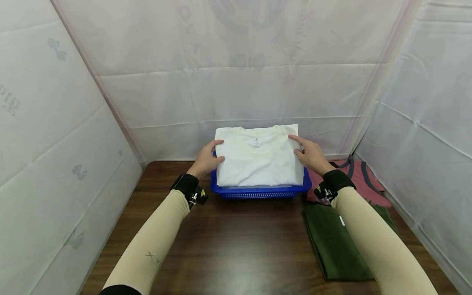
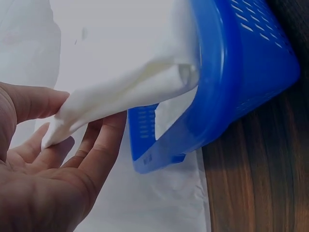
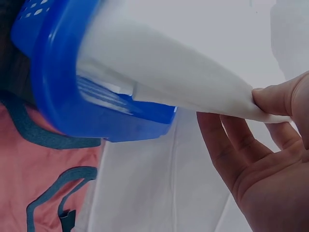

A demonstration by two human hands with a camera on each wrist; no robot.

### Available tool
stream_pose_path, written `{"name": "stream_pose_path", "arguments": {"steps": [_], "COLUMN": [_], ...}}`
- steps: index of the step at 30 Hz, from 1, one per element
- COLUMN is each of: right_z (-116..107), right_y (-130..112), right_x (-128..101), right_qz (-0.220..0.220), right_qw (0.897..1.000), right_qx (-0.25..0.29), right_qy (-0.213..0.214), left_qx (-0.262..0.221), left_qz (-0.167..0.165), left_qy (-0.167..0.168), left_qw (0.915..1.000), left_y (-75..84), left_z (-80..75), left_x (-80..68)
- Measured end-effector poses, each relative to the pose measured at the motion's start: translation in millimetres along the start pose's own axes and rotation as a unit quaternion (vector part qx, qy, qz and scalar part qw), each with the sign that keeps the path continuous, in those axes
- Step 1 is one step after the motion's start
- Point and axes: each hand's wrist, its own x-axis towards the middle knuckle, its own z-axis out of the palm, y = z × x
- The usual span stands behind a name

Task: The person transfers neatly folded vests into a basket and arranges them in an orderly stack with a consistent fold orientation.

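Observation:
A folded white T-shirt (image 1: 258, 164) with a small neck label lies over a blue plastic basket (image 1: 258, 193) at the back of the table. My left hand (image 1: 207, 160) pinches the shirt's left side between thumb and fingers; in the left wrist view the thumb (image 2: 46, 100) is on top and the fingers are underneath. On the opposite side, my right hand (image 1: 310, 155) pinches the right edge in the same way. In the right wrist view that edge of the shirt (image 3: 193, 72) is lifted above the basket rim (image 3: 43, 72). White cloth shows beneath the shirt inside the basket.
Right of the basket lies a pink garment (image 1: 368, 184) with dark blue trim. A folded dark green garment (image 1: 332, 246) sits in front of it, partly under my right forearm. White sheeting (image 1: 236, 98) hangs behind and on both sides of the wooden table (image 1: 236, 246).

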Motion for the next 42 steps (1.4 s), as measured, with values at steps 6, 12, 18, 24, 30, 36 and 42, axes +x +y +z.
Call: {"name": "stream_pose_path", "arguments": {"steps": [6, 12, 18, 24, 30, 36, 42], "right_z": [5, 15, 25, 29, 35, 38, 35], "right_y": [0, 1, 3, 3, 2, -1, 2], "right_x": [7, 13, 15, 17, 17, 17, 13], "right_qz": [0.032, 0.057, 0.064, 0.1, 0.124, 0.118, 0.095], "right_qw": [0.999, 0.995, 0.991, 0.985, 0.98, 0.979, 0.978], "right_qx": [-0.014, -0.026, -0.052, -0.045, -0.049, -0.053, -0.082], "right_qy": [-0.027, -0.072, -0.109, -0.131, -0.148, -0.155, -0.163], "left_qx": [-0.005, 0.014, 0.053, 0.093, 0.134, 0.153, 0.177], "left_qz": [-0.031, -0.056, -0.084, -0.098, -0.111, -0.111, -0.086], "left_qy": [-0.024, -0.054, -0.092, -0.11, -0.121, -0.124, -0.113], "left_qw": [0.9992, 0.9969, 0.9908, 0.9847, 0.9774, 0.9742, 0.9739], "left_y": [1.0, -2.7, -3.4, 3.0, 6.3, 5.1, 4.5], "left_z": [3.1, 5.0, 9.2, 15.8, 18.3, 17.3, 19.8], "left_x": [7.6, 9.1, 4.8, 7.0, 9.2, 9.6, 7.6]}}
